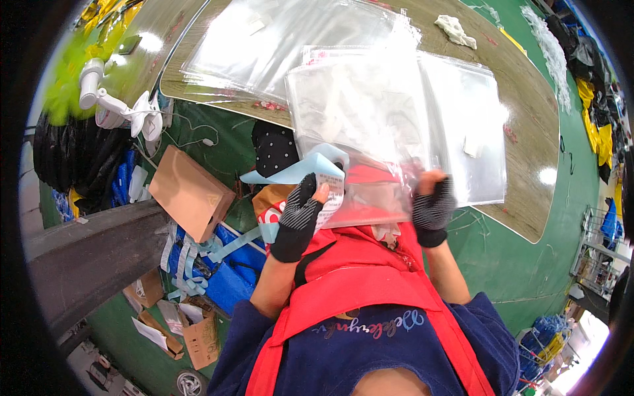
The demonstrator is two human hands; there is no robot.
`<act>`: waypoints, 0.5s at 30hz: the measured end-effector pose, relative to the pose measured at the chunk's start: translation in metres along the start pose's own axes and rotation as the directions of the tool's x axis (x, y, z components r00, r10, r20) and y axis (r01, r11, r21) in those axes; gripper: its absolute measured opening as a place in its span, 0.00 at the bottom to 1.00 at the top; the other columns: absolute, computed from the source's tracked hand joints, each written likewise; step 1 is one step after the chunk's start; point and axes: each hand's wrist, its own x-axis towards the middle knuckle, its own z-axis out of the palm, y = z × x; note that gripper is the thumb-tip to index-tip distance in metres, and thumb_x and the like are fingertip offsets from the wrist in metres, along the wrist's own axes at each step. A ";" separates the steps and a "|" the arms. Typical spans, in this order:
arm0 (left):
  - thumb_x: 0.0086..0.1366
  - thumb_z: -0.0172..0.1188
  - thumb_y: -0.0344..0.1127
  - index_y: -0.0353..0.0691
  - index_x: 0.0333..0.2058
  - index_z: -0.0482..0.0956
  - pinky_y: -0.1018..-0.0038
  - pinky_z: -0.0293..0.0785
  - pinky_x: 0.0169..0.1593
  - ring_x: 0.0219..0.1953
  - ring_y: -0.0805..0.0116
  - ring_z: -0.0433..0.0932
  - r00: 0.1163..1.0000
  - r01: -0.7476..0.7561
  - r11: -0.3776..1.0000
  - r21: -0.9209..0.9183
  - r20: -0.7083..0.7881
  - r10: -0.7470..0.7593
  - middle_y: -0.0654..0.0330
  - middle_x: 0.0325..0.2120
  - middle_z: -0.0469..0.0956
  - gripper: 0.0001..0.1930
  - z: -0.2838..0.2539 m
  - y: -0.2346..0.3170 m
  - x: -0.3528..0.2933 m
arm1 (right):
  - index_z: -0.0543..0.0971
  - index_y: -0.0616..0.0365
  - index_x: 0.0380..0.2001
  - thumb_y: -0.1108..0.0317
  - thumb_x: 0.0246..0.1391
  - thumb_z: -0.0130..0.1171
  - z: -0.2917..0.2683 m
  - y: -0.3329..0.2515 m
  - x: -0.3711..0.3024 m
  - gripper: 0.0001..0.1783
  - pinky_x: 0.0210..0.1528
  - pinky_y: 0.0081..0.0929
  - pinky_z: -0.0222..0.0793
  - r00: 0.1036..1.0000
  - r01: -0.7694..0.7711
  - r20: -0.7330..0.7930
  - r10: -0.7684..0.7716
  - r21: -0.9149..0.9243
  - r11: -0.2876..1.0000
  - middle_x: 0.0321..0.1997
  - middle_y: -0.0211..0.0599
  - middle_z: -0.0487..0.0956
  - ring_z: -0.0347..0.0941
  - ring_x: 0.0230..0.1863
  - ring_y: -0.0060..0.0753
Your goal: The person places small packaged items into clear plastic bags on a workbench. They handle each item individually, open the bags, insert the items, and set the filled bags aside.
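Note:
My left hand, in a black fingerless glove with a ribbed pattern, is closed on a strip of labels. The strip carries white printed labels on a pale blue backing, which loops up and trails off to the left. Right beside it, a stack of clear plastic bags hangs over the table's near edge toward my lap. My right hand, gloved the same way, is at the right side of the bags. Its fingertips are blurred by motion, so whether they grip anything cannot be seen.
More clear bags lie across the wooden-topped table, with a crumpled white cloth at the back. On my left are a cardboard box, a white fan-like device and a dark beam. Used backing strips hang below.

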 end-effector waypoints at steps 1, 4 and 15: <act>0.65 0.49 0.35 0.32 0.44 0.72 0.80 0.70 0.40 0.35 0.75 0.73 1.000 0.027 0.999 -0.021 -0.010 -0.027 0.60 0.37 0.75 0.14 0.002 -0.007 0.004 | 0.72 0.62 0.35 0.66 0.59 0.50 -0.008 0.023 0.007 0.09 0.30 0.24 0.66 0.960 0.089 -0.266 -0.093 -0.029 0.996 0.27 0.41 0.75 0.71 0.27 0.28; 0.65 0.49 0.35 0.32 0.42 0.73 0.80 0.71 0.38 0.35 0.74 0.75 1.000 -0.007 1.000 -0.010 -0.016 0.007 0.59 0.34 0.77 0.13 0.002 -0.004 0.004 | 0.67 0.64 0.43 0.68 0.59 0.50 -0.056 0.058 0.028 0.12 0.38 0.22 0.64 0.863 -0.045 -0.454 0.220 0.366 0.930 0.34 0.34 0.71 0.66 0.35 0.25; 0.63 0.55 0.35 0.30 0.45 0.73 0.78 0.71 0.43 0.39 0.72 0.75 0.987 0.076 0.956 0.282 0.113 -0.112 0.56 0.35 0.78 0.16 0.010 0.038 -0.039 | 0.80 0.48 0.37 0.63 0.37 0.67 0.013 -0.075 0.011 0.18 0.47 0.35 0.64 0.722 0.502 0.365 -0.587 0.308 0.808 0.37 0.31 0.78 0.70 0.44 0.40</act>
